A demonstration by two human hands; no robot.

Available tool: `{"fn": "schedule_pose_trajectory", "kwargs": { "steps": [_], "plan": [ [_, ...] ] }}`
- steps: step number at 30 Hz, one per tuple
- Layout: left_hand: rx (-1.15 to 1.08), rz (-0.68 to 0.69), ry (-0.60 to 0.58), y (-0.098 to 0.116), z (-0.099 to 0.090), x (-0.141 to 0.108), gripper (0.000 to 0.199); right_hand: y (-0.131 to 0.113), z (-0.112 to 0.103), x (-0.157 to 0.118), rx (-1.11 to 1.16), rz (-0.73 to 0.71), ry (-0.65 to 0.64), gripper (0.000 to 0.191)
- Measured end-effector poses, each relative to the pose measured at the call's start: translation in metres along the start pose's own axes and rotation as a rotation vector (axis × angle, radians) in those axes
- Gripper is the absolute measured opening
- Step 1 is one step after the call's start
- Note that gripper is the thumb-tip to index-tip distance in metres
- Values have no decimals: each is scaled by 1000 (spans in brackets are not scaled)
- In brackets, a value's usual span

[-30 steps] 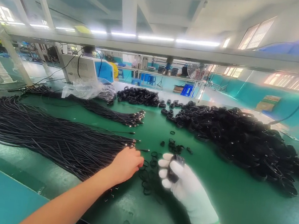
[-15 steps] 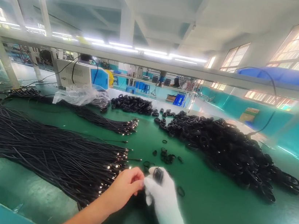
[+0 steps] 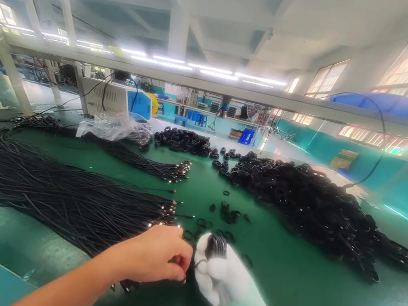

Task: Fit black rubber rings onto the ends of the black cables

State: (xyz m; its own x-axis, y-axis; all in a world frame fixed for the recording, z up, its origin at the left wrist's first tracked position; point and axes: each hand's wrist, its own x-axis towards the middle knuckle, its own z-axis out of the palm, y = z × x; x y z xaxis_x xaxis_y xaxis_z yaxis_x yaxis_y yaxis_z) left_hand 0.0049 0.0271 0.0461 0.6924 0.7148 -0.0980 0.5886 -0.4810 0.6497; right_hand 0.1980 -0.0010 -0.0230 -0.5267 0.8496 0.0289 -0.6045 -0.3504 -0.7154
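My bare left hand (image 3: 166, 254) is closed, thumb and fingertips pinched together low in the middle; whatever lies between them is too small to name. Just right of it, my right hand (image 3: 220, 273) in a white glove is wrapped round a coiled black cable (image 3: 216, 246). A narrow gap separates the hands. Left of them, a wide bundle of long black cables (image 3: 71, 193) lies with its metal connector ends toward my hands. Several small black rings (image 3: 200, 223) lie on the green table just beyond my right hand.
A big heap of coiled black cables (image 3: 303, 201) covers the right side of the table (image 3: 306, 292). Farther back are a smaller heap (image 3: 183, 141), another cable bundle (image 3: 139, 159), clear plastic bags (image 3: 111, 128) and a white and blue machine (image 3: 109, 98). A metal rail (image 3: 198, 81) crosses above.
My left hand has moved left and turned, away from my right hand, which it was touching or nearly touching. The gloved hand has shifted slightly down and still holds the coil.
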Motion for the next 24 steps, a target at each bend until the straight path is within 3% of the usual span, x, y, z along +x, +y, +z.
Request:
{"fn": "schedule_pose_trajectory", "kwargs": {
  "steps": [3, 7, 14, 21, 24],
  "plan": [
    [99, 15, -13, 6, -8, -2, 18, -4, -1, -1, 42, 66, 138, 32],
    [12, -63, 54, 3, -14, 1, 36, -8, -2, 0, -10, 15, 258, 37],
    [-76, -26, 42, -4, -8, 10, 63, 0, 5, 8, -411, 111, 184, 65],
    [174, -85, 14, 14, 8, 14, 56, 22, -3, 18, -776, 102, 385, 82],
    [271, -106, -92, 12, 3, 25, 51, 20, 1, 19, -822, 77, 439, 85]
  ]
}}
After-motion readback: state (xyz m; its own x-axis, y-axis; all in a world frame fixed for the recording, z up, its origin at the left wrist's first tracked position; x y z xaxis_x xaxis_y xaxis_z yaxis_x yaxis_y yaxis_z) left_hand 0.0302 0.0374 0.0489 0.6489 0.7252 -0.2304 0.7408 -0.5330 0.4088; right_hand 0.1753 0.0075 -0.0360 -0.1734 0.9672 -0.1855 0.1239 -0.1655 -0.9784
